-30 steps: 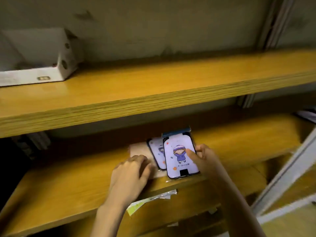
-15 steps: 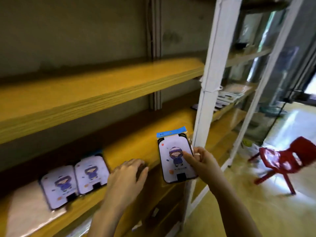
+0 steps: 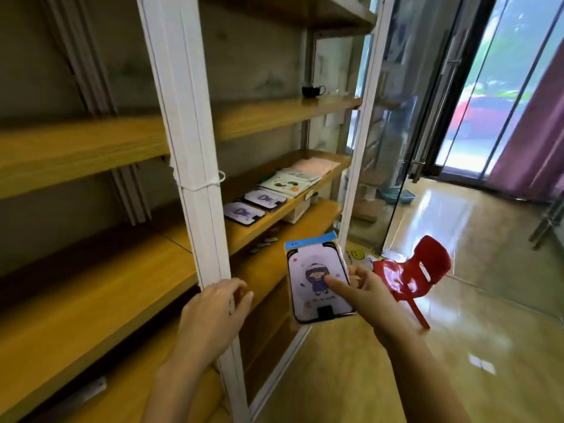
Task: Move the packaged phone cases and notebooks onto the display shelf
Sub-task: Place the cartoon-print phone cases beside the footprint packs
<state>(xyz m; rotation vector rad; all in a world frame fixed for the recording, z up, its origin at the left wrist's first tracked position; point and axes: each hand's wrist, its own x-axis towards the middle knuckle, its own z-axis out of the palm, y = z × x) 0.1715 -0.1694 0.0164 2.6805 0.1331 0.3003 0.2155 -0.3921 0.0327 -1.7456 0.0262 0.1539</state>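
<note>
Right hand [image 3: 369, 288]: we pinch the phone case [image 3: 319, 280], thumb on its front and fingers behind. It hangs in the air at lower centre, not yet on the shelf [image 3: 241, 236].
Left hand [image 3: 213, 309]: fingers loosely curled, holding nothing, by the white post [image 3: 195, 178].
Risk: the slick wrapper may slip from our light pinch, or a corner may strike the post as we reach in.
Room: open between the post and the glass panel [image 3: 381, 178] at right. Cases [image 3: 244, 212] and notebooks [image 3: 287, 183] crowd the shelf's front edge, and only the strip nearest the post is bare.

right hand [image 3: 370, 296] holding phone case [image 3: 317, 279] (packaged), shelves [image 3: 91, 303]
</note>
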